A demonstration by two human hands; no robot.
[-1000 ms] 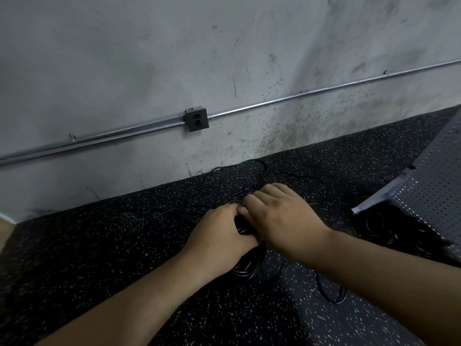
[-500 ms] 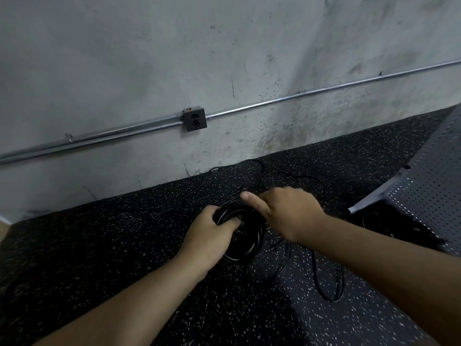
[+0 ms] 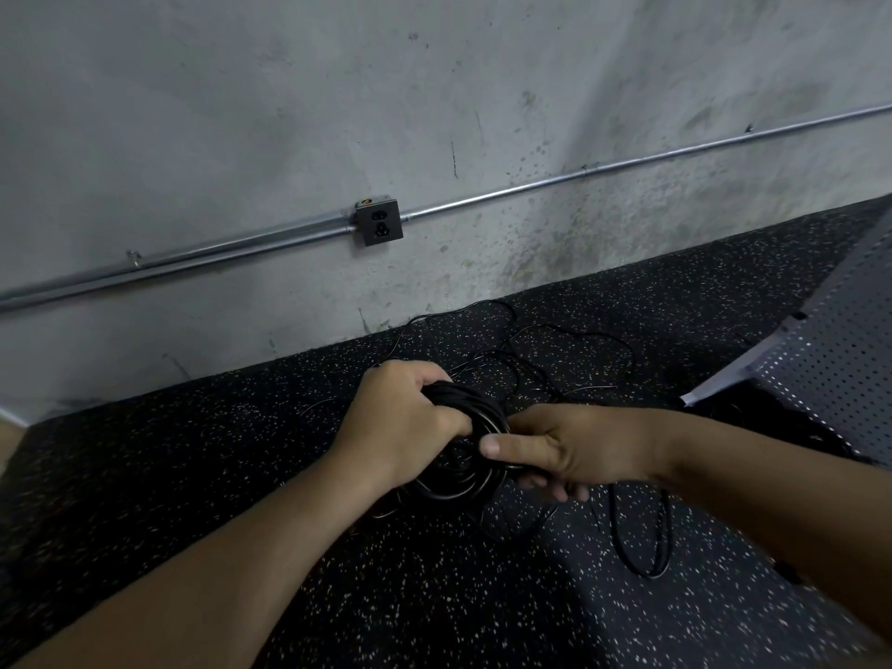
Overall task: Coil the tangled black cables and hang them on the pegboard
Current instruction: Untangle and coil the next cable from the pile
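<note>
Only person's two arms in view. Left forearm [image 3: 241,548]: bare along whole visible length, thick toward elbow. Right forearm [image 3: 748,475]: likewise bare up to picture edge. Left grip [image 3: 405,422]: bare, knuckles rounded. Right grip [image 3: 579,446]: bare, broad thumb [image 3: 521,449] with short-trimmed, square-tipped nail. Light dim; finer marks on hands and wrists cannot be told.

1. Cable coil [image 3: 463,456]: black, wound in several round loops; the left hand [image 3: 405,422] grips its upper left side and the right hand [image 3: 569,451] pinches its right edge under the thumb.
2. Loose cable [image 3: 579,334]: thin black strands, uncoiled, sprawled on the floor [image 3: 241,475] beyond the coil; one long loop [image 3: 647,575] lies beneath the right forearm.
3. Pegboard [image 3: 830,369]: grey perforated sheet, tilted, at the right edge.
</note>
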